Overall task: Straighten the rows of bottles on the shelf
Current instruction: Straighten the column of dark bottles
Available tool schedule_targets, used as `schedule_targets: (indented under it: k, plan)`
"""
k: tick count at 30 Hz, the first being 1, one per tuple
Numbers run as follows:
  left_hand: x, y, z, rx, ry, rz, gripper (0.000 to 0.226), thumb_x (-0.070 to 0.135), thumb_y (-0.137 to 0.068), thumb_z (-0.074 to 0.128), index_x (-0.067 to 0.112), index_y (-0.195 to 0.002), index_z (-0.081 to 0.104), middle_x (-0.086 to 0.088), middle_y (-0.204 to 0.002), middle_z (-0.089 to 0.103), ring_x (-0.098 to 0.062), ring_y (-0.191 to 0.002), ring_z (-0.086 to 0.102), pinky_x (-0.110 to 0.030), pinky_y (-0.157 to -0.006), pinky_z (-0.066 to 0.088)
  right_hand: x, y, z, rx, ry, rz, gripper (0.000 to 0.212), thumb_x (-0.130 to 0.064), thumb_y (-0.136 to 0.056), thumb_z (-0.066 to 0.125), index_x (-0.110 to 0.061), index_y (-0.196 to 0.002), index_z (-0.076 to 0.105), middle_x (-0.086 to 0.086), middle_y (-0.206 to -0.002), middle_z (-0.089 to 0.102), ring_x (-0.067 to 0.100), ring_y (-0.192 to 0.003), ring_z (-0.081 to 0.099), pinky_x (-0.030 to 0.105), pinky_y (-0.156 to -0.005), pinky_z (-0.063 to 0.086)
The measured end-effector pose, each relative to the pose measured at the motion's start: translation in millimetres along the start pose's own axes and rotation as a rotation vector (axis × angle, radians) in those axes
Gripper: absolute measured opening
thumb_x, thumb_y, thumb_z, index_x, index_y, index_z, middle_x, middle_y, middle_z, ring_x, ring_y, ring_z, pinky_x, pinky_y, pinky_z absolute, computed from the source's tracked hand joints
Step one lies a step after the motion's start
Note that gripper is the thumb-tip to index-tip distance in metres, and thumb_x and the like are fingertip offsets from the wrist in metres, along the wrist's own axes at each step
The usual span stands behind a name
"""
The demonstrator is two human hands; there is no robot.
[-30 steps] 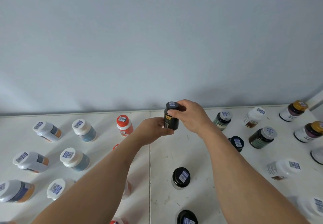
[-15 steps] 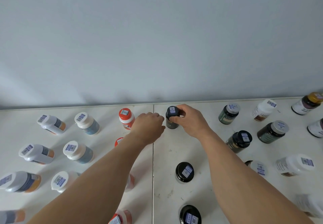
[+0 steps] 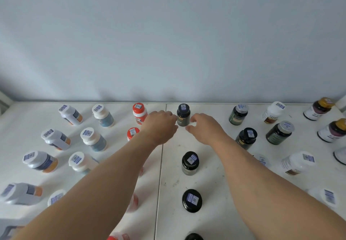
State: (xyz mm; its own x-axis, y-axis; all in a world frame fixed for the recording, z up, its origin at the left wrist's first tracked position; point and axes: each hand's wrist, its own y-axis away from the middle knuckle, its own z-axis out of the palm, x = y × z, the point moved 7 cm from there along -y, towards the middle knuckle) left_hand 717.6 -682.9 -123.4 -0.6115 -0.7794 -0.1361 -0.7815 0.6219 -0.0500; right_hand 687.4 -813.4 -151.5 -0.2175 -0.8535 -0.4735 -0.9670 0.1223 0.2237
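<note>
A small black bottle [image 3: 183, 115] stands upright at the back of the white shelf [image 3: 211, 183], close to the wall. My left hand [image 3: 159, 125] hovers just left of it, fingers curled down, fingertips about touching its side. My right hand [image 3: 204, 127] is just right of the bottle and a little nearer to me, with thumb and fingers apart and a small gap to the bottle. Neither hand holds anything. Two more black-capped bottles [image 3: 190, 163] [image 3: 192, 200] stand in a line toward me.
Orange-capped bottles [image 3: 139, 113] stand left of my left hand. White-capped bottles [image 3: 93, 139] fill the left side in rows. Dark and white bottles [image 3: 246, 138] [image 3: 279, 132] stand scattered on the right. The wall [image 3: 168, 42] rises right behind the back row.
The black bottle was lifted in both hands, then set down at the back of the shelf. Both hands have since let go and drawn slightly away from it.
</note>
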Motion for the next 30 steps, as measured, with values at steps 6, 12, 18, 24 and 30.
schedule_targets:
  k: [6, 12, 18, 24, 30]
  plan:
    - [22, 31, -28, 0.058, -0.012, 0.013, 0.032, 0.039, -0.097, 0.041, 0.018, -0.112, 0.060, 0.000, -0.107, 0.064, -0.022, -0.097, 0.059, -0.031, -0.073, 0.040, -27, 46, -20, 0.038, 0.208, -0.104, 0.028, -0.033, -0.097, 0.049, -0.016, -0.117, 0.059, 0.003, -0.117, 0.061, 0.025, -0.105, 0.057, 0.036, -0.084, 0.047]
    - [47, 81, -61, 0.135, -0.006, 0.060, 0.031, 0.038, -0.097, 0.040, 0.018, -0.112, 0.059, -0.001, -0.110, 0.063, -0.023, -0.099, 0.058, -0.032, -0.074, 0.039, -38, 114, -36, 0.131, 0.241, -0.126, 0.029, -0.035, -0.098, 0.046, -0.019, -0.118, 0.060, 0.001, -0.123, 0.059, 0.025, -0.110, 0.055, 0.036, -0.086, 0.046]
    - [85, 148, -90, 0.201, 0.003, 0.094, 0.031, 0.037, -0.098, 0.040, 0.018, -0.108, 0.062, 0.001, -0.106, 0.064, -0.023, -0.096, 0.060, -0.030, -0.067, 0.038, -36, 205, -51, 0.240, 0.192, -0.109, 0.031, -0.035, -0.097, 0.047, -0.020, -0.121, 0.061, 0.001, -0.127, 0.059, 0.024, -0.113, 0.055, 0.038, -0.091, 0.046]
    - [144, 207, -99, 0.195, -0.045, 0.227, 0.028, 0.031, -0.097, 0.040, 0.016, -0.105, 0.062, -0.002, -0.102, 0.062, -0.025, -0.093, 0.058, -0.030, -0.067, 0.033, -20, 280, -47, 0.267, 0.172, -0.085, 0.031, -0.040, -0.097, 0.049, -0.023, -0.120, 0.061, -0.001, -0.127, 0.059, 0.022, -0.113, 0.054, 0.036, -0.091, 0.044]
    - [203, 242, -85, 0.167, 0.035, 0.233, 0.029, 0.036, -0.097, 0.041, 0.015, -0.102, 0.061, -0.002, -0.100, 0.063, -0.027, -0.093, 0.060, -0.033, -0.073, 0.042, 30, 330, -39, 0.288, 0.098, -0.075, 0.015, -0.042, -0.095, 0.051, -0.031, -0.095, 0.062, -0.006, -0.099, 0.057, 0.019, -0.095, 0.057, 0.031, -0.074, 0.042]
